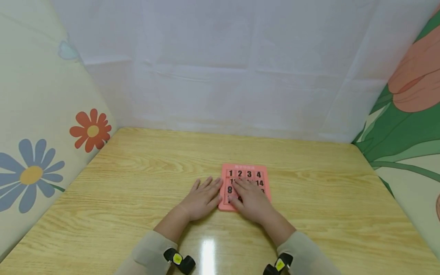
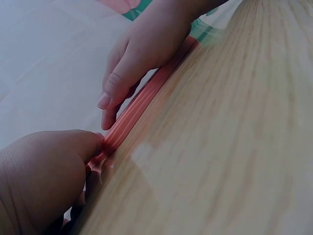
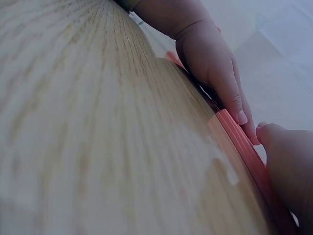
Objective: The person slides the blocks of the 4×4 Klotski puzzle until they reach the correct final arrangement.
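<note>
A pink number sliding puzzle lies flat on the table, its black numbers set in rows of square tiles. The top row reads 1, 2, 3, 4. Along its left side rests my left hand, fingers extended forward and thumb at the frame's edge. My right hand lies over the middle and lower right of the puzzle, its fingertips on the tiles, so several numbers are hidden. From the side, the left wrist view shows the puzzle's ridged pink edge between the two hands, with the left thumb touching its near corner.
The wood-grain table extends to all sides of the puzzle. A white cloth hangs behind the table's far edge. Flower-printed panels stand at left and right. Each sleeve cuff carries a black wrist camera.
</note>
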Demonstrator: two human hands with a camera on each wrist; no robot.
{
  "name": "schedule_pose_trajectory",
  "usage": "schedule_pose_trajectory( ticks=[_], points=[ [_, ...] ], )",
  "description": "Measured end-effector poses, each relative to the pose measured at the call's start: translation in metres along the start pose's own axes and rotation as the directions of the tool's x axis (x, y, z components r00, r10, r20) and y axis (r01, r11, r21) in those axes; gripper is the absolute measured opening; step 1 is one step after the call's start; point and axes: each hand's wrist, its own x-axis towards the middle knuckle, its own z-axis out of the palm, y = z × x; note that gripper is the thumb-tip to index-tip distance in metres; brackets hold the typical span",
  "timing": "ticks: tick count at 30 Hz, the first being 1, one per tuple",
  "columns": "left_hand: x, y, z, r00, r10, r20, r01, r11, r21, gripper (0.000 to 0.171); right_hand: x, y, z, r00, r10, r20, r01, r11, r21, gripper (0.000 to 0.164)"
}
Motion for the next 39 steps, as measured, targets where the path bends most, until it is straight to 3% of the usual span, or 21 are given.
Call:
schedule_pose_trajectory(
  ticks=[10, 28, 39],
  points=[
    [0.0, 0.0, 0.0, 1.0, -0.003, 0.002, 0.003, 1.0, -0.003, 0.057, 0.002, -0.002, 0.002, 1.0, -0.029, -0.001, 0.029, 0.999, -0.018, 0.05],
    [0.0, 0.0, 0.0, 1.0, -0.001, -0.002, 0.001, 1.0, -0.004, 0.057, 0.005, -0.007, 0.0, 0.999, -0.022, 0.032, 0.022, 1.0, -0.015, 0.05],
    [0.001, -0.001, 0.0, 1.0, -0.007, 0.008, 0.007, 1.0, 0.0, 0.058, -0.004, 0.003, -0.002, 1.0, 0.009, -0.014, -0.009, 1.0, -0.003, 0.05]
  ],
)
